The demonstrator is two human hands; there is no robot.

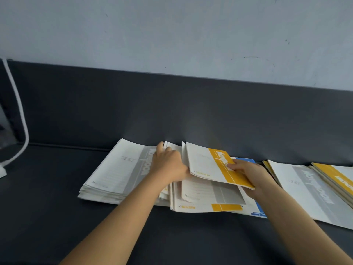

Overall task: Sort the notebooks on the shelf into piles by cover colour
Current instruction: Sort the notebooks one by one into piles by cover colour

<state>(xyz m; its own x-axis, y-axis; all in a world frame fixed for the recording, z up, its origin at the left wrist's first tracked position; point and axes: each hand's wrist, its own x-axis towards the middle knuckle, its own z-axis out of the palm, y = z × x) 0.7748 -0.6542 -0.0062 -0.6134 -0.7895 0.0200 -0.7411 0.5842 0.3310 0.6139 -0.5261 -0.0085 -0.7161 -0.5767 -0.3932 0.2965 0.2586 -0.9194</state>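
Right hand (246,171) pinches yellow notebook (212,165), tilted up over mixed pile (210,199) mid-shelf (191,241) — left hand (168,163) grips that pile's far edges. Grey pile (112,169) just left, more notebooks (305,192) at right edge — bare shelf along the front.

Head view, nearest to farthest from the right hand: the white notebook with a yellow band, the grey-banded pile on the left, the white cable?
1. The white notebook with a yellow band, centre, gripped by the right hand.
2. The pile of grey-banded white notebooks, left of centre.
3. The white cable, far left.
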